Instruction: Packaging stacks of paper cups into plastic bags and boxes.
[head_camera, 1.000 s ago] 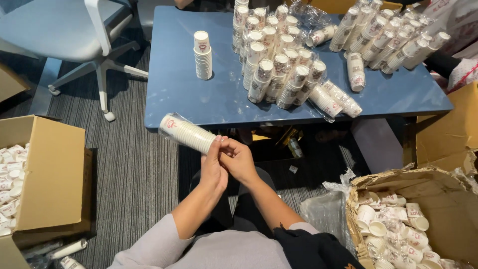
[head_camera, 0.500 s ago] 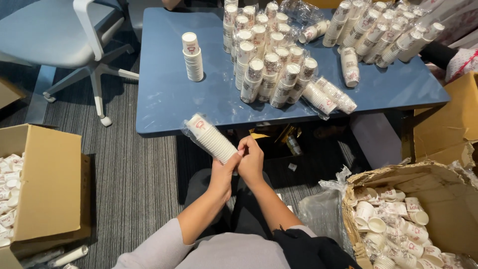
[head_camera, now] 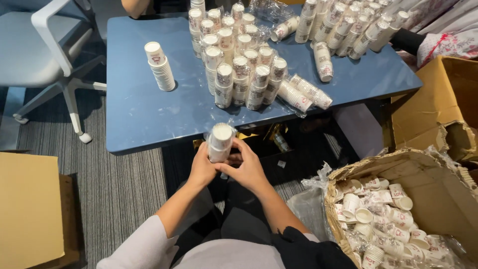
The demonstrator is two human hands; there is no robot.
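You've got a plastic-wrapped sleeve of paper cups (head_camera: 220, 142) standing upright in front of you, just off the near edge of the blue surface (head_camera: 144, 114). Your left hand (head_camera: 203, 167) and right hand (head_camera: 246, 169) both wrap its lower end, fingers closed around it. I'd guess it's light but squashy, and that film looks slippery, so keep the grip low and gentle rather than crushing. More wrapped sleeves (head_camera: 239, 74) stand beyond your grip; a box of loose cups (head_camera: 398, 219) sits right of it.
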